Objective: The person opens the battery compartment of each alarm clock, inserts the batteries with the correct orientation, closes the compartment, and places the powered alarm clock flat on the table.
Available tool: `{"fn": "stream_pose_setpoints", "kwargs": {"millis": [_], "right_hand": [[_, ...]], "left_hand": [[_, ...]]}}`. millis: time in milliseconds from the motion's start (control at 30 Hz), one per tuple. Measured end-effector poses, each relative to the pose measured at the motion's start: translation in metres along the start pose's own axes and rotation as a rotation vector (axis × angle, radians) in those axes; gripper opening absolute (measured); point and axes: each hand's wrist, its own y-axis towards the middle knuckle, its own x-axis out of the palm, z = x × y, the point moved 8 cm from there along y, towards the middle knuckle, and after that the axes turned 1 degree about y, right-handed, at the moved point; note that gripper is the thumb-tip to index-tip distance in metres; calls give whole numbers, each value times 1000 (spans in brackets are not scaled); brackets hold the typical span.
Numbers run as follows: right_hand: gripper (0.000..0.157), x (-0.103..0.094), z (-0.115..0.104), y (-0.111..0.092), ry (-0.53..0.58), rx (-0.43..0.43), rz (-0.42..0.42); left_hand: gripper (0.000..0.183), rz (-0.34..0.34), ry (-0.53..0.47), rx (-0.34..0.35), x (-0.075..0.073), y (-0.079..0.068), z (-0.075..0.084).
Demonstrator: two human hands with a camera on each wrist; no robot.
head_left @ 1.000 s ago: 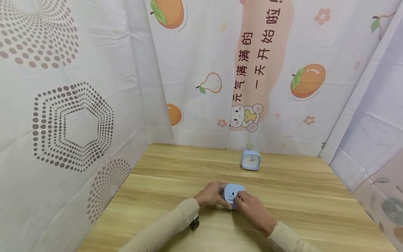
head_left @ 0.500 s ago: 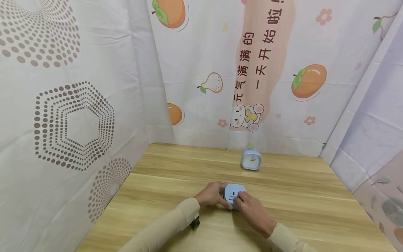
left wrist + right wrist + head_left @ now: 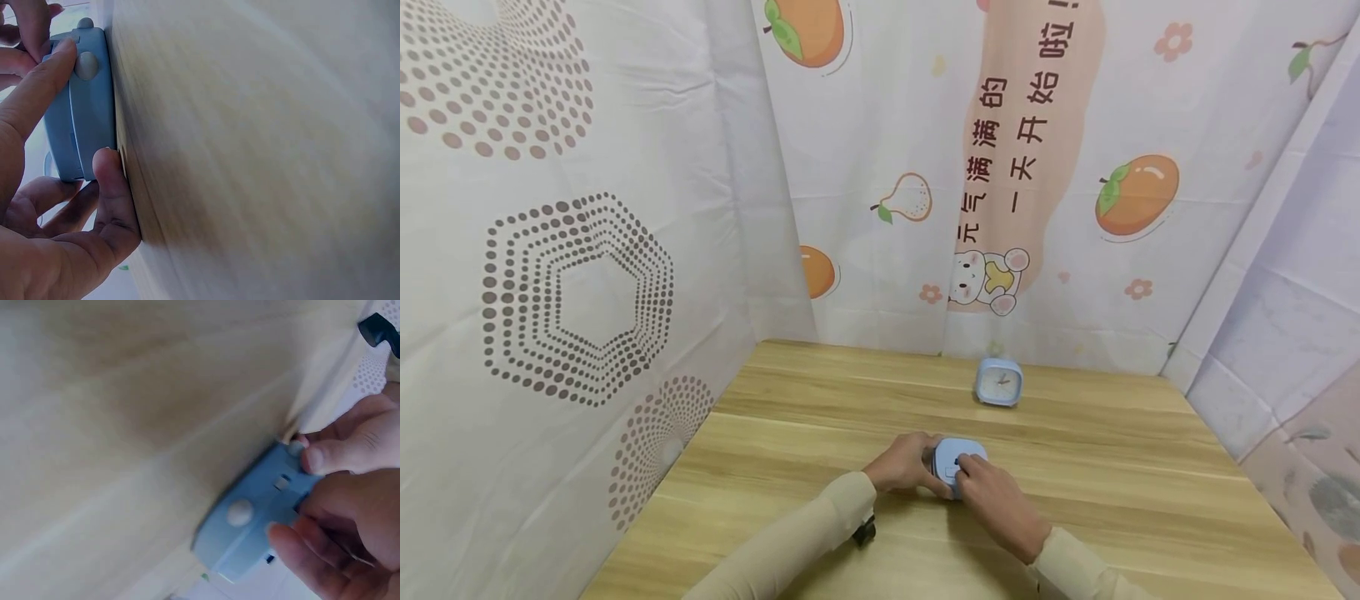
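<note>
A light blue alarm clock [image 3: 967, 448] lies on the wooden table with its back up, showing a battery cover outline. My left hand [image 3: 906, 464] grips its left side, thumb on the near edge and fingers round the far side. My right hand [image 3: 996, 498] has its fingers curled at the back, fingertips right at the small black knob [image 3: 957, 461]. In the left wrist view, two round pale feet [image 3: 87, 65] stick out of the clock's side. A rounded foot [image 3: 240, 512] also shows in the right wrist view, beside the right fingers. The clock face is hidden underneath.
A second light blue alarm clock [image 3: 998, 383] stands upright farther back, facing me. The wooden table [image 3: 820, 383] ends at printed curtains [image 3: 865, 275] at the back and both sides. A black wrist-camera piece [image 3: 864, 530] sits under the left sleeve.
My right fingertips have shifted up and left over the clock's back, from beside the battery cover to the black knob. The left hand keeps its hold, and the clock stays in place.
</note>
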Motion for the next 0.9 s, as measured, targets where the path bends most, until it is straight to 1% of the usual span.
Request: {"fn": "stream_pose_setpoints", "kwargs": {"millis": [100,200,367,467,533,633,733,833,900], "right_hand": [[16,-1,-1,3,2,-12,-31],[14,-2,3,4,43,3,-72],[11,0,14,3,194,75,-148],[11,-1,19,0,283,99,-157],[15,-3,21,-2,310,105,-149],[19,-6,22,-4,322,111,-131],[23,-7,21,-6,312,121,-124],[27,-7,17,-9,273,101,-131],[30,-8,12,-11,221,69,-129]], "left_hand": [[83,5,-10,-3,0,0,0],[85,8,-9,-19,-1,-1,0],[84,3,-12,-19,-1,-3,0],[79,2,-18,2,-2,-2,1],[78,3,-13,14,-3,-1,2],[79,2,-4,26,-3,0,2],[83,3,11,24,-3,1,1],[88,3,27,13,-3,2,0],[91,2,31,6,-3,2,1]]}}
